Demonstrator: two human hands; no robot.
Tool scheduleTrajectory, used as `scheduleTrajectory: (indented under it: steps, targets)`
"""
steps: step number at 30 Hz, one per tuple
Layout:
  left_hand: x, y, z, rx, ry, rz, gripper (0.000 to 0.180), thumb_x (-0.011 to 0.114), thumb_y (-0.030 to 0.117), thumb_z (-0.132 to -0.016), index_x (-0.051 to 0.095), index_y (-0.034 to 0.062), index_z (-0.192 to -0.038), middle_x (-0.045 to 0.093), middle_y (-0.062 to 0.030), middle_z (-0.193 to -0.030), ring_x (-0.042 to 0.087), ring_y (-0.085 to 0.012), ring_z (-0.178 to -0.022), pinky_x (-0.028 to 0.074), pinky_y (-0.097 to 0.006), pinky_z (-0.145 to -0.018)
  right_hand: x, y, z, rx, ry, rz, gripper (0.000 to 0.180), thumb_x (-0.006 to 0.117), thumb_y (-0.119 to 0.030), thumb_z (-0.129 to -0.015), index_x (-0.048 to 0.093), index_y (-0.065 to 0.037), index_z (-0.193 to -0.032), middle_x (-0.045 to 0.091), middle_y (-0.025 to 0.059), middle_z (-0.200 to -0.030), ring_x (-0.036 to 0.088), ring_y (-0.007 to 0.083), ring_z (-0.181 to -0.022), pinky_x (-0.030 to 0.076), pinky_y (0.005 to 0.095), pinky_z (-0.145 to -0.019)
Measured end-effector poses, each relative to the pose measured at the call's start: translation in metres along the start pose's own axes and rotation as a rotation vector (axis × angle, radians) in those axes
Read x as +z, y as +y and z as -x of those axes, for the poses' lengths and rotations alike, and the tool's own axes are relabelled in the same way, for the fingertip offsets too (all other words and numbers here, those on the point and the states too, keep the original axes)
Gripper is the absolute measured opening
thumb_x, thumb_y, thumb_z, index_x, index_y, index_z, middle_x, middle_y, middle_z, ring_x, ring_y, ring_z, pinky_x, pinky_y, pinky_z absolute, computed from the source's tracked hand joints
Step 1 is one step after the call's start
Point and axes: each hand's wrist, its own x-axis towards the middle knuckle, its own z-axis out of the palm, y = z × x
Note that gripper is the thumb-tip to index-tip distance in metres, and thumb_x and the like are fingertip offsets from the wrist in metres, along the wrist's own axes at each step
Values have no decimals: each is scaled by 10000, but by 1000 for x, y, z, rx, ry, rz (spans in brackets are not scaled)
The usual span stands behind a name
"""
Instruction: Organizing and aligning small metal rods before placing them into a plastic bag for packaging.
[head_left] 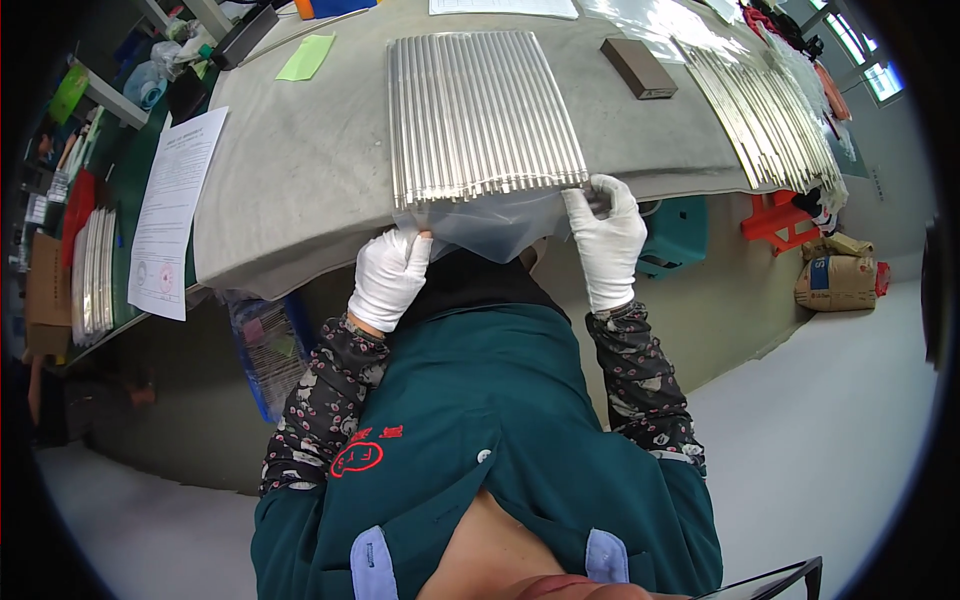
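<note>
A row of shiny metal rods (480, 115) lies side by side on the grey-covered table, their near ends close to its front edge. Clear plastic film, apparently a bag (490, 222), extends from those ends over the edge towards me. My left hand (388, 278), in a white glove, pinches the film's left corner between thumb and fingers. At the right corner my right hand (608, 240), gloved too, has thumb and forefinger closed on the film beside the last rod ends. How far the film covers the rods is hard to see.
On the table (290, 160) lie a brown block (638, 69), a green paper slip (306, 57) and, at right, more metal rods (765, 120). A printed sheet (178, 210) rests at left. Below stand a teal stool (680, 235), a red stool (775, 222) and a blue crate (268, 350).
</note>
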Motion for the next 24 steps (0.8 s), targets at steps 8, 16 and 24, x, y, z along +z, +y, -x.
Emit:
scheduleTrajectory:
  steps: [8,16,24]
  targets:
    - [-2,4,-1,10,-16,-6,197,558,148,-832,542,56,-659,545,-128,-608,535,-318,-560,434,-378,-513,0,3,0,16,-14,-24,231,726,-122,-703,603,-15,-867,613,46,-702,567,113,-583,472,233,-583]
    - [-2,1,2,-17,-18,-9,202,552,162,-838,555,55,-667,547,-131,-605,537,-319,-562,436,-383,-520,-5,13,1,34,-14,-145,138,677,-76,-750,615,-12,-856,605,31,-709,533,77,-576,451,207,-564]
    - [-1,2,1,-2,-8,-10,197,550,167,-841,564,56,-680,551,-132,-608,539,-320,-564,436,-386,-520,-3,13,1,36,-14,-150,120,672,-67,-754,622,-14,-849,600,23,-710,512,68,-557,438,204,-545]
